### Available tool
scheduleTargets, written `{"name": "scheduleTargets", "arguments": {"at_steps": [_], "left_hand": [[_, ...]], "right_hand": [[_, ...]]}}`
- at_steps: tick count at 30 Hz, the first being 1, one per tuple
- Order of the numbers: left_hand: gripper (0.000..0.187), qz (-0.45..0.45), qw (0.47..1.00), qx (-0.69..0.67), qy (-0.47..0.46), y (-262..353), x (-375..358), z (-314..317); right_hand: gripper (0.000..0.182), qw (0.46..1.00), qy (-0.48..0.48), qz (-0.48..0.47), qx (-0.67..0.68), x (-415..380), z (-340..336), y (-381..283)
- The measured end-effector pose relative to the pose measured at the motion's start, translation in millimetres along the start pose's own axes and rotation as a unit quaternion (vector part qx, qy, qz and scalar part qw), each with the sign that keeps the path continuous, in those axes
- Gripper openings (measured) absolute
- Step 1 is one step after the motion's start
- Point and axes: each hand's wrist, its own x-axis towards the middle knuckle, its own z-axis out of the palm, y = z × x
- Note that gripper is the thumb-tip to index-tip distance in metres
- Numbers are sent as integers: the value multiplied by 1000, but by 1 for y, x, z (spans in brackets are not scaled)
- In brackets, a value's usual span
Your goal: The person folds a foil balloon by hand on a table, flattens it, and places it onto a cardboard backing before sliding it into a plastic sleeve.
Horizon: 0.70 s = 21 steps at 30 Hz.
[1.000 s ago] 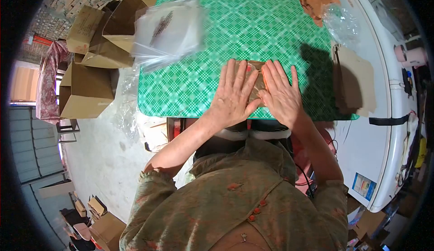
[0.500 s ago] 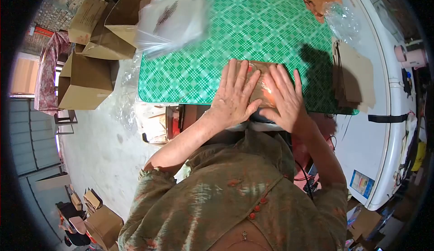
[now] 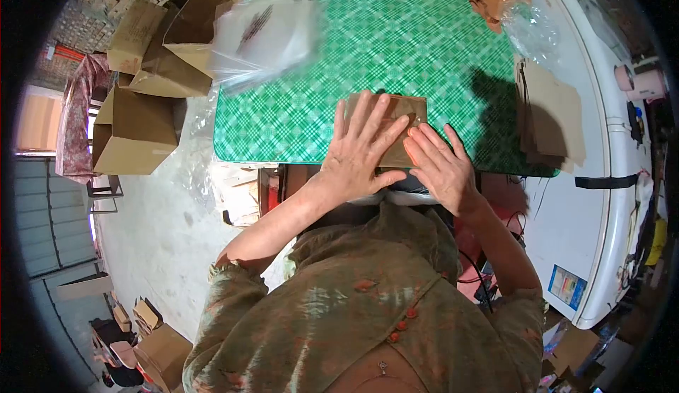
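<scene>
Green-checked desk carries a flat brown packet near its front edge. Left hand lies spread flat on it; right hand presses its right edge, fingers together. It looks thin, light and bendable, probably slippery in its clear wrap, best taken by the edges.

We see a green-and-white checked cloth on the bench; at its near edge, a brown flat packet; at its right edge, tan card sheets; at its far-left corner, clear bags with dark print; olive dress, rust motifs.

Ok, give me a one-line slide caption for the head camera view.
Left hand and right hand press a flat brown packet onto the green checked table.
</scene>
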Motion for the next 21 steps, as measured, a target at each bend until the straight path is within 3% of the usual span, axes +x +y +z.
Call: {"name": "scheduleTargets", "arguments": {"at_steps": [4,8,21], "left_hand": [[91,42,998,-11,-35,-4,-11,-2],[79,70,995,-70,-34,-17,-21,9],[72,91,987,-120,-52,-28,-16,-5]], "right_hand": [[72,1000,1,0,-13,-3,7,2],[72,1000,1,-2,-13,-3,8,3],[62,1000,2,19,14,0,4,2]]}}
